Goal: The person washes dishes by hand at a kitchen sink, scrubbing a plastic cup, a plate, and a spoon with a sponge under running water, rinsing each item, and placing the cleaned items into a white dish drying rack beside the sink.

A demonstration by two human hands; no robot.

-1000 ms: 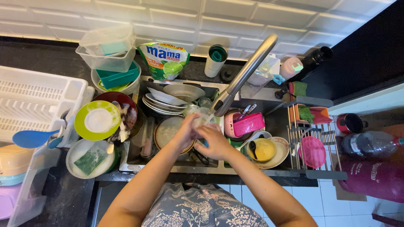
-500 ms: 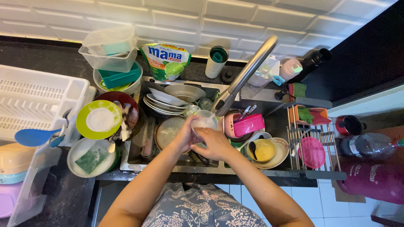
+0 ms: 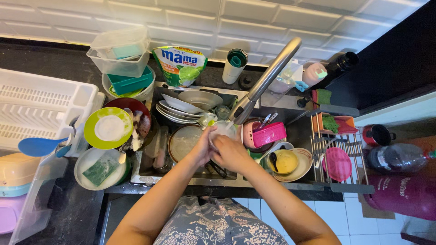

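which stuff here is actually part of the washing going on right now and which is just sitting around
In hand:
- clear glass, held under the tap
- left hand gripping the glass
- right hand rubbing at the glass

Lying about:
- stacked plates at the back of the sink
- green sponge in a white bowl
- pink container
- detergent pouch
- white drying rack

White glossy tiled wall (image 3: 254,18) at back, black stone countertop (image 3: 59,59) w/ steel sink basin (image 3: 150,170), white tiled floor (image 3: 363,218) btm right, even indoor light
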